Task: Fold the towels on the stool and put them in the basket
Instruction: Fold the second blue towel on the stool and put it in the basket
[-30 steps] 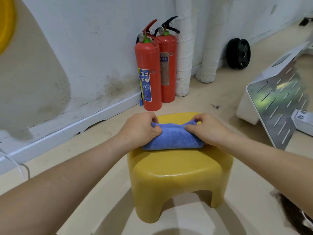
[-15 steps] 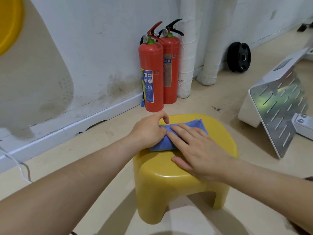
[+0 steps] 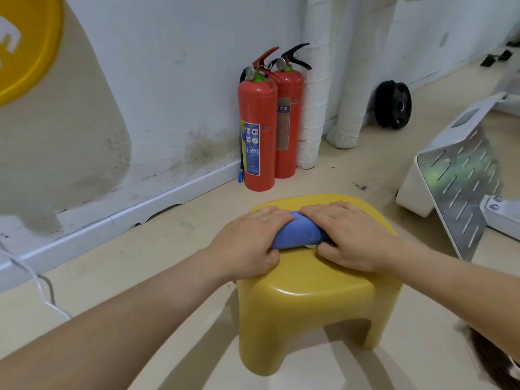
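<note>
A blue towel (image 3: 298, 234), folded into a small thick bundle, lies on top of the yellow plastic stool (image 3: 315, 299). My left hand (image 3: 247, 243) covers its left end, fingers over the top and thumb at the near edge. My right hand (image 3: 351, 235) covers its right end the same way. Both hands clasp the bundle from either side, so only its middle shows. A small white tag peeks out under the towel near my right thumb. No basket is in view.
Two red fire extinguishers (image 3: 259, 128) stand against the white wall behind the stool. White wrapped pipes (image 3: 315, 108) rise beside them. A black weight plate (image 3: 394, 104) leans on the wall. A slotted metal panel (image 3: 461, 187) stands on the floor at right. A white cable (image 3: 33, 280) trails at left.
The towel was spread wider and my right hand pressed flat across it. Now the towel is a shorter, thicker bundle, and both hands grip its ends.
</note>
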Available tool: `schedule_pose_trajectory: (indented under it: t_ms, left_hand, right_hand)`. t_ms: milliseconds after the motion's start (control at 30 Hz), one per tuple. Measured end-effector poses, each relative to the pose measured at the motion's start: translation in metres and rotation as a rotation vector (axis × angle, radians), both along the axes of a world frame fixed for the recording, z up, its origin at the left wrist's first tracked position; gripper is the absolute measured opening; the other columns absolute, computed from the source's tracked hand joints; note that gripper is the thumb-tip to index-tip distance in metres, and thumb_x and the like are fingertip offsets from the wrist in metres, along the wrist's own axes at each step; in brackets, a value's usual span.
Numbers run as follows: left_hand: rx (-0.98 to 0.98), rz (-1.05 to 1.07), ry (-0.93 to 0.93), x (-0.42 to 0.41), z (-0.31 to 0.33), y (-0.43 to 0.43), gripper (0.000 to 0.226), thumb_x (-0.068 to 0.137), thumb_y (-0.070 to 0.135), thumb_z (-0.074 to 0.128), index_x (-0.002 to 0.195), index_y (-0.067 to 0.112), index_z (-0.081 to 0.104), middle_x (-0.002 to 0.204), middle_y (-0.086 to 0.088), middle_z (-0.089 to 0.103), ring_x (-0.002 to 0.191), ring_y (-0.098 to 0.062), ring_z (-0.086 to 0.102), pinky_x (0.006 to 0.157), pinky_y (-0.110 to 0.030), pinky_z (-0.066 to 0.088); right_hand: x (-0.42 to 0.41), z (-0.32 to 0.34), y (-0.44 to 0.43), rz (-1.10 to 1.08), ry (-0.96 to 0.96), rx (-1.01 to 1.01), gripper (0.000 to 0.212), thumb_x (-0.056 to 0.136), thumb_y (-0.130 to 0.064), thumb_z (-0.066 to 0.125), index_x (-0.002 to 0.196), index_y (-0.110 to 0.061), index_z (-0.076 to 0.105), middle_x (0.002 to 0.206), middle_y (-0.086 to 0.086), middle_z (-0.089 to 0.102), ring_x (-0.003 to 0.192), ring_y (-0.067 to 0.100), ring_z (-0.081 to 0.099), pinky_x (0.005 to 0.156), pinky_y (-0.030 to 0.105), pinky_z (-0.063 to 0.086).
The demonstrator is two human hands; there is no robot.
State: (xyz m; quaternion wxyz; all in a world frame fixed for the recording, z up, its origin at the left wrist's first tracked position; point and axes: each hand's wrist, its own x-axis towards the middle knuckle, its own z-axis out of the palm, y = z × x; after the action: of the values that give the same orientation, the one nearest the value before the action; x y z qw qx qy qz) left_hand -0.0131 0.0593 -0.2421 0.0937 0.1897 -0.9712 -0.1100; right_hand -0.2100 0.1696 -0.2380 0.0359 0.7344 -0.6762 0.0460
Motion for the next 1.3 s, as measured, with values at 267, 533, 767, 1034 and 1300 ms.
schedule_pose_trajectory:
  t_ms: [267,533,767,1034,1300]
  left_hand:
    - [0.369,0.200,0.259,-0.016,-0.008,-0.016,0.036,0.073,0.020,0.064,0.108,0.030,0.064,0.097,0.005,0.070,0.089,-0.017,0.062,0.078,-0.036,0.052]
    - [1.056,0.299,0.497,-0.033,0.011,-0.020,0.021,0.090,0.028,0.057,0.084,0.012,0.070,0.086,-0.005,0.071,0.082,-0.017,0.062,0.075,-0.031,0.046]
    - [1.074,0.251,0.602,-0.071,0.042,0.027,0.036,0.095,0.042,0.051,0.070,0.016,0.046,0.047,0.000,0.044,0.034,-0.012,0.038,0.036,-0.017,0.030]
    - [1.260,0.111,0.447,-0.150,0.079,0.119,0.051,0.075,0.053,0.071,0.111,0.018,0.063,0.091,0.001,0.073,0.077,-0.014,0.065,0.074,-0.032,0.051]
    - [1.116,-0.043,0.125,-0.289,0.036,0.244,0.017,0.100,0.028,0.045,0.099,0.026,0.062,0.091,0.008,0.070,0.074,-0.002,0.068,0.062,-0.017,0.054]
  right_hand:
    - [0.013,0.000,0.005,-0.176,-0.028,-0.030,0.066,0.079,-0.038,0.062,0.136,-0.027,0.031,0.139,0.001,0.039,0.107,0.026,0.055,0.091,0.033,0.042]
    - [0.029,0.041,0.030,-0.355,-0.503,0.059,0.061,0.072,-0.019,0.058,0.132,-0.022,0.046,0.114,0.002,0.064,0.102,0.022,0.061,0.084,0.040,0.052]
    - [0.022,0.080,0.070,-0.438,-1.544,0.292,0.042,0.079,-0.019,0.067,0.120,-0.014,0.061,0.101,0.007,0.072,0.080,0.016,0.069,0.057,0.024,0.053]
    - [-0.047,0.071,0.150,-0.445,-1.699,-0.100,0.034,0.083,-0.027,0.065,0.112,-0.010,0.063,0.103,0.011,0.074,0.088,0.023,0.071,0.074,0.032,0.059]
    - [-0.178,0.019,0.279,-0.625,-1.635,-0.149,0.027,0.091,-0.033,0.058,0.116,-0.025,0.062,0.107,-0.001,0.073,0.093,0.016,0.070,0.079,0.035,0.055]
